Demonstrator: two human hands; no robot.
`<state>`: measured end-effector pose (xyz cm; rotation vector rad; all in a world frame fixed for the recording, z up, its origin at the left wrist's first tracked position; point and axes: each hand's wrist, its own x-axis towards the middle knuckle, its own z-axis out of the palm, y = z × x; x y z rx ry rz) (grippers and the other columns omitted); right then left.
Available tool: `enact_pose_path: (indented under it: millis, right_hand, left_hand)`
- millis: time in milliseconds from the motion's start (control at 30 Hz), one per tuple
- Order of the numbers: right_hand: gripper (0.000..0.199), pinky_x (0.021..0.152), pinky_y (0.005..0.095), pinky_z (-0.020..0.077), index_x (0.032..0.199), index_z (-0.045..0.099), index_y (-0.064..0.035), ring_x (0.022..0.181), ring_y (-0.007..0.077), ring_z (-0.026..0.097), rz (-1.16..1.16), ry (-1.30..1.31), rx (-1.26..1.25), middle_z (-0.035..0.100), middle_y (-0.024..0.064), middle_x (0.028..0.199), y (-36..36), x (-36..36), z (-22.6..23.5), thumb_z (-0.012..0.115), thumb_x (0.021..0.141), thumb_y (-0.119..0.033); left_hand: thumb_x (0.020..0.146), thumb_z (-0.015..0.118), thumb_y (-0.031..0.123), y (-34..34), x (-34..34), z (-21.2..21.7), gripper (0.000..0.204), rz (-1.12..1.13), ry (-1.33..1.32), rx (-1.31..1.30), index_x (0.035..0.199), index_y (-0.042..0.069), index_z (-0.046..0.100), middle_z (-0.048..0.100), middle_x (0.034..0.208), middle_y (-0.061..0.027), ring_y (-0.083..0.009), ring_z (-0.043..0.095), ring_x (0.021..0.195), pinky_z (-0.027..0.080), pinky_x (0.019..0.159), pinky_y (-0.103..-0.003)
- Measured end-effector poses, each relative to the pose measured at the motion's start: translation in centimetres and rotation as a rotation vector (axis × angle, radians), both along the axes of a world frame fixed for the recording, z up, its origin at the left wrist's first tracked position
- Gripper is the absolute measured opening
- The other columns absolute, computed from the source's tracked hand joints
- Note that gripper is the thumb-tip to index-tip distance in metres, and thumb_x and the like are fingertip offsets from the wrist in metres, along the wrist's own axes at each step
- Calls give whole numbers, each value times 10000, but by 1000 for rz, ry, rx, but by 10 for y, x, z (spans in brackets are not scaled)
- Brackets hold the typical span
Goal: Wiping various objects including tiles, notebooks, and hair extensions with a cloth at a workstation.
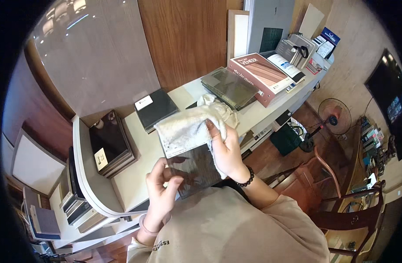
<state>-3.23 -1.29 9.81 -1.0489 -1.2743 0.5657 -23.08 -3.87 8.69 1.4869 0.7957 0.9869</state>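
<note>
In front of my chest I hold a dark, glossy, streaked sample panel (195, 168), tilted. My left hand (163, 186) grips its left edge, thumb on the near face and fingers curled at the side. A white cloth (183, 131) lies over the panel's upper part. My right hand (227, 151) pinches the cloth against the panel, thumb on top; its other fingers are hidden by the cloth. Just beyond, on the white counter (139, 179), rest a dark panel with a white label (156, 109) and a stack of greenish see-through panels (229, 87).
Dark labelled panels (111, 142) are stacked at the counter's left, by a curved white divider (85, 175). A thick brown binder (264, 74) lies at the far right. On the right are a fan (334, 117) and wooden chairs (304, 186).
</note>
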Motion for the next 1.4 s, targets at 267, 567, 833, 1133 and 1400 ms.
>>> enact_pose_path:
  millis: [267,567,833,1133,1400]
  right_hand:
    - [343,762,208,456,1245,514,20,908,91,564,429,302,-115,618,49,1072,10,17,-3,519,977,-194]
    - [426,830,232,482,1277,471,18,1044,146,570,679,800,-236,575,54,1080,15,50,21,597,926,-186]
    - [418,835,279,473,1217,506,40,1030,156,558,400,-25,149,571,121,1165,38,42,-3,625,914,-222]
    - [392,870,300,461,1217,533,49,993,168,579,491,305,-153,609,95,1100,41,28,-26,628,912,-179]
    - [455,974,321,385,1257,515,24,1104,193,529,340,309,-70,569,119,1189,24,7,-37,609,919,-265]
  left_hand:
    - [951,568,160,14,52,-11,207,560,-191,119,1008,-34,616,620,754,-2,-38,517,602,420,571,-194]
    - [972,535,208,33,60,1,231,730,-476,116,982,-7,619,588,698,16,-28,496,535,371,483,-176]
    - [963,551,146,18,102,6,184,742,-431,212,998,-24,612,615,730,-5,-31,508,557,395,479,-189]
    - [965,545,125,5,91,-9,184,901,-211,344,1022,-41,598,623,908,10,-27,501,776,411,674,-171]
    - [978,524,177,22,112,-35,251,1149,-830,342,1100,-41,554,599,912,11,-49,508,776,425,712,-194]
